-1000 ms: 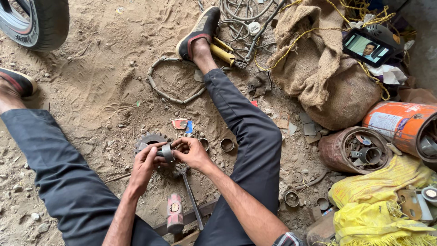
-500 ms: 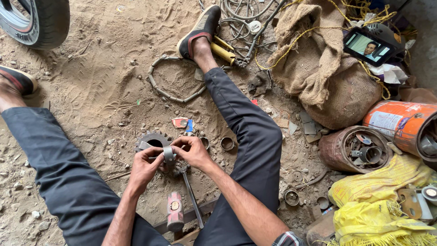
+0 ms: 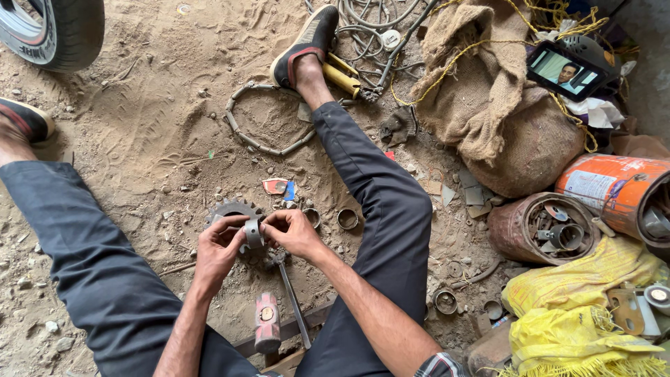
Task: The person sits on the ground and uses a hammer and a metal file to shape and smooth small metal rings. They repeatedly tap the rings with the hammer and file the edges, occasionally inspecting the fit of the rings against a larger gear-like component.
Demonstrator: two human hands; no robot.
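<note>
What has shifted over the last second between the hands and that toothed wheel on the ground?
Very little. The left hand and right hand have kept their grip on the small metal ring, turning it slightly over the sprocket; the hands sit a touch lower than before. The hammer, the chain loop, the loose rings and both legs stayed put.

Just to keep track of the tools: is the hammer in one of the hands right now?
No, the hammer lies on the ground between the legs, apart from both hands.
</note>
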